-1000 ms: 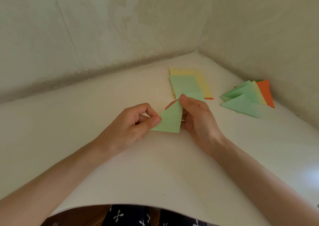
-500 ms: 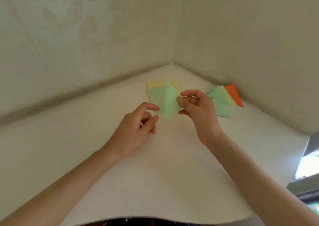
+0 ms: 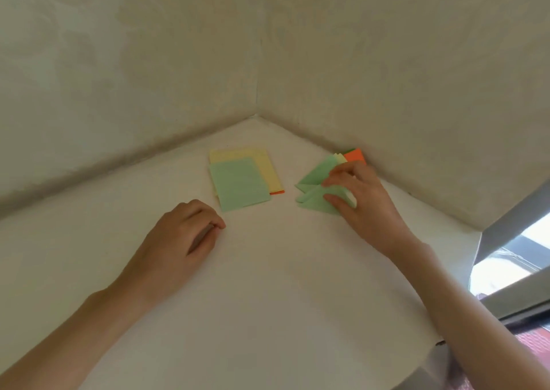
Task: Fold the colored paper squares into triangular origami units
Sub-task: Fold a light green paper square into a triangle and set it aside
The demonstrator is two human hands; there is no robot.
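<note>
A stack of paper squares lies near the table's back corner, with a green sheet (image 3: 241,184) on top, yellow sheets (image 3: 268,166) beneath and an orange edge (image 3: 276,192) showing. To its right is a pile of folded triangles (image 3: 315,175), green and yellow, with an orange one (image 3: 354,155) at the back. My right hand (image 3: 363,202) is on this pile, its thumb and curled fingers holding the newest green triangle (image 3: 314,204) at the pile's front. My left hand (image 3: 181,235) rests on the table, loosely curled and holding nothing, just left of the stack.
The white table (image 3: 268,285) sits in a corner between two pale walls (image 3: 256,62). Its right edge ends at a window frame (image 3: 512,241). The front edge curves toward me.
My right hand carried the green triangle rightward and down onto the pile. My left hand let go of it and lowered to the table. The view swung to the right.
</note>
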